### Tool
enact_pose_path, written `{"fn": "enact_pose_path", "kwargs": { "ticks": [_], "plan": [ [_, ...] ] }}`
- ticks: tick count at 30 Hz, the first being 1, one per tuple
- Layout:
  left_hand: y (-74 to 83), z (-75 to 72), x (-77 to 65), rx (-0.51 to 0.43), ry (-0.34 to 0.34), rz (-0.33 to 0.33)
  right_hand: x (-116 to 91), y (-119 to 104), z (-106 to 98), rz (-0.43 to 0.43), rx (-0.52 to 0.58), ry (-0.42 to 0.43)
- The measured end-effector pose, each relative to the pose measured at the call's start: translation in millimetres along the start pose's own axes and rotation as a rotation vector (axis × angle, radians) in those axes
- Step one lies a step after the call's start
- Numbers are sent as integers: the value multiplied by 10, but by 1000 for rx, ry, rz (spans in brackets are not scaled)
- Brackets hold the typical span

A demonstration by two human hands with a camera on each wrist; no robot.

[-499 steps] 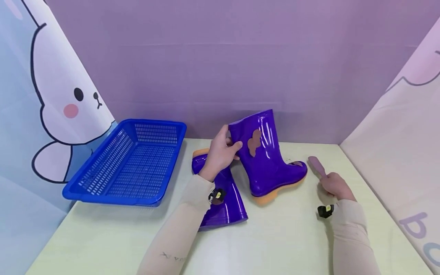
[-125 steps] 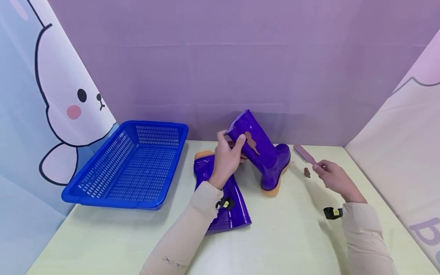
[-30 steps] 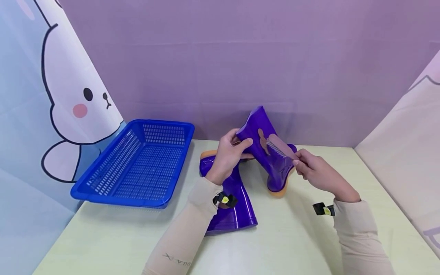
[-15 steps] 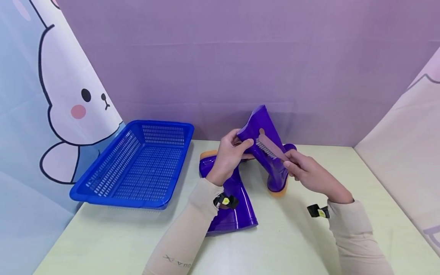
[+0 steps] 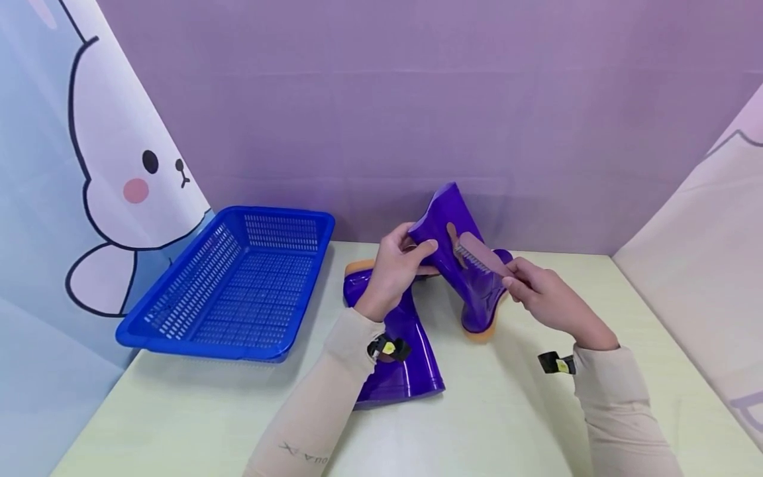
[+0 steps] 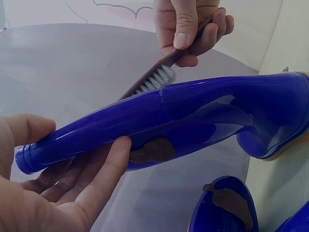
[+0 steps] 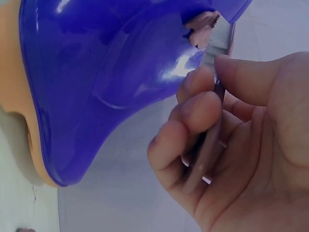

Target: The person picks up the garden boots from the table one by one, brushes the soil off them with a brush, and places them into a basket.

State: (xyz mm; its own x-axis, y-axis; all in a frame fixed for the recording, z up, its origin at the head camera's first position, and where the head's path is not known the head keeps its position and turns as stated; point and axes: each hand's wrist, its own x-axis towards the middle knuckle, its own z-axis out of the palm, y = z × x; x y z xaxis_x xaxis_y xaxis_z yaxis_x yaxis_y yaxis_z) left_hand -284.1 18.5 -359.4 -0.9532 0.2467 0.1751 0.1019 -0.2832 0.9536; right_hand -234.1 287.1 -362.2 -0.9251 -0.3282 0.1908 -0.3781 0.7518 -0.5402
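Observation:
My left hand (image 5: 390, 275) grips a purple rain boot (image 5: 438, 215) near its top opening, thumb on the outside. The boot leans to the left with its orange sole low. A brown patch (image 5: 452, 233) shows on its shaft, and the left wrist view shows another brown patch (image 6: 153, 150) on a different side. In my right hand (image 5: 551, 298) is a scrubbing brush (image 5: 485, 255) with grey-white bristles, pinched by its handle. The bristles are right at the brown patch. A second purple boot (image 5: 411, 361) lies on its side beneath my left forearm.
To the left stands a blue perforated basket (image 5: 292, 318) on the pale table (image 5: 477, 424). The left wrist view shows a brown patch (image 6: 234, 205) on the second boot. A small brown lump (image 7: 25, 229) lies on the table. A purple backdrop (image 5: 417, 99) rises behind.
Since the oldest frames, the held boot has tilted and turned, and the brush has come from the right to its shaft. Within the last second the brush slid down-left, then back up-right.

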Motion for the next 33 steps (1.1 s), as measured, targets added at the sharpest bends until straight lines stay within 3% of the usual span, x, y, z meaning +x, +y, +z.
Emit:
{"fn": "enact_pose_path", "kwargs": {
  "ticks": [6,15,25,33],
  "plan": [
    [7,1,5,6,-10,3,-22,44,-28,17,-56,43],
    [10,-2,2,18,-13,6,-16,-1,-25,-38,42,58],
    [7,-11,-2,34,-10,7,-1,-122,17,-40,149,-23],
    [7,-21,0,28,-9,9,18,-89,42,-17,100,-33]
  ]
}}
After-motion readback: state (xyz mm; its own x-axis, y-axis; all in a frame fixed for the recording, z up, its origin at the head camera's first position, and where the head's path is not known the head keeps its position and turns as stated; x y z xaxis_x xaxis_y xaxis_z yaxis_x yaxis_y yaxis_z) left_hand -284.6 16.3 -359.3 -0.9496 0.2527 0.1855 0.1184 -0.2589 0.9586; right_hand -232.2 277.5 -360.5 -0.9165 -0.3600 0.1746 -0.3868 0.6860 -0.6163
